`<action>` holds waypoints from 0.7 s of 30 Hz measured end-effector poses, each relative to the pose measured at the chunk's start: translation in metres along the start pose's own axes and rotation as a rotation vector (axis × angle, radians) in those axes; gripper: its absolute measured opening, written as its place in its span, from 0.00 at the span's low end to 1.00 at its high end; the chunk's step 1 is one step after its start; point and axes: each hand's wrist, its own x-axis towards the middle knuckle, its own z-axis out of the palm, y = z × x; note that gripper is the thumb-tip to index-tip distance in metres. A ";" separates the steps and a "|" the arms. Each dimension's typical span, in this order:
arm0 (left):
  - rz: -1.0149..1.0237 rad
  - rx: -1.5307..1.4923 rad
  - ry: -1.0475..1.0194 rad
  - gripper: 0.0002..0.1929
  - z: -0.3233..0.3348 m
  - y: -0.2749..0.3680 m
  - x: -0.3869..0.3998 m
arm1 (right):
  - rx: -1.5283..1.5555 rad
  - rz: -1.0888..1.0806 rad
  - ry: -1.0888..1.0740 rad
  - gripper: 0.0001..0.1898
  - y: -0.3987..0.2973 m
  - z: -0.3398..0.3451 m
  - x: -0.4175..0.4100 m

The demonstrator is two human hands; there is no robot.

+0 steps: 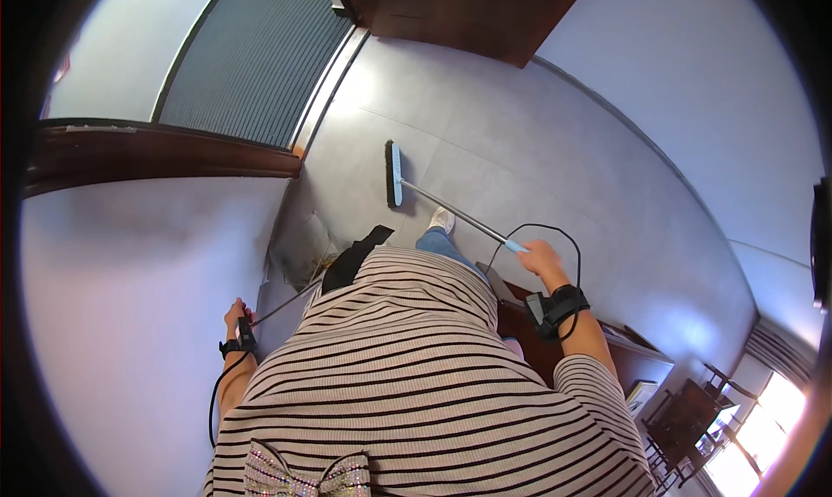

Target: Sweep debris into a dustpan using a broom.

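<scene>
My right hand (pixel 541 261) grips the light-blue end of a metal pole. This is the handle of a push broom (pixel 394 174), whose light-blue head with dark bristles rests on the grey floor ahead of me. On the left, beside the white wall, my left hand (pixel 239 312) is closed around the end of a thin rod. The rod slants down to a greyish dustpan (pixel 300 247) near the wall's foot. Some brownish debris shows by the pan, partly hidden by my clothing. A black strap with a device sits on each wrist.
A dark wooden door (pixel 448 9) stands at the top. Left of it is a ribbed grey panel (pixel 253 61) in a doorway with a dark wooden frame (pixel 169 152). A brown cabinet (pixel 530 341) is at my right side. Dark wooden chairs (pixel 689 416) stand by a bright window.
</scene>
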 end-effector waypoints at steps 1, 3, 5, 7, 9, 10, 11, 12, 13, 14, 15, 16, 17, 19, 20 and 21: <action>-0.001 0.046 0.018 0.10 -0.001 -0.001 -0.011 | 0.005 0.006 0.006 0.13 0.017 -0.002 -0.003; 0.003 0.093 0.027 0.10 -0.008 -0.013 -0.017 | -0.006 0.071 0.021 0.12 0.053 -0.009 -0.011; 0.085 0.032 -0.033 0.10 -0.022 -0.023 -0.004 | 0.035 0.188 -0.057 0.12 0.080 -0.024 -0.022; 0.027 0.127 -0.012 0.10 -0.013 -0.012 -0.016 | 0.081 0.315 -0.135 0.12 0.103 -0.037 -0.032; -0.095 0.216 -0.131 0.10 -0.014 -0.006 -0.012 | 0.200 0.419 -0.018 0.11 0.117 -0.045 -0.039; -0.075 0.092 -0.120 0.11 -0.016 -0.011 -0.002 | 0.206 0.422 -0.018 0.11 0.114 -0.049 -0.043; -0.070 0.095 -0.122 0.11 -0.022 -0.010 0.009 | 0.208 0.438 0.029 0.11 0.110 -0.053 -0.046; -0.072 0.113 -0.139 0.11 -0.020 -0.009 0.006 | 0.203 0.456 0.078 0.11 0.107 -0.060 -0.049; -0.073 0.129 -0.154 0.11 -0.020 -0.008 0.004 | 0.202 0.455 0.081 0.11 0.101 -0.064 -0.053; -0.073 0.124 -0.154 0.11 -0.022 -0.010 0.010 | 0.190 0.387 0.119 0.12 0.093 -0.068 -0.058; -0.067 0.106 -0.174 0.11 -0.028 -0.014 0.020 | 0.178 0.317 0.156 0.12 0.087 -0.070 -0.063; -0.064 0.087 -0.189 0.11 -0.035 -0.018 0.028 | 0.173 0.308 0.155 0.12 0.085 -0.066 -0.066; -0.066 0.077 -0.181 0.11 -0.041 -0.022 0.037 | 0.224 0.254 0.153 0.12 0.084 -0.061 -0.070; -0.114 0.010 -0.282 0.11 -0.049 -0.024 0.044 | 0.263 0.181 0.145 0.11 0.072 -0.053 -0.078; -0.152 0.030 -0.158 0.11 -0.047 -0.024 0.043 | 0.362 0.191 0.148 0.11 0.060 -0.051 -0.085; -0.151 0.017 -0.148 0.11 -0.046 -0.020 0.043 | 0.470 0.205 0.150 0.10 0.048 -0.048 -0.089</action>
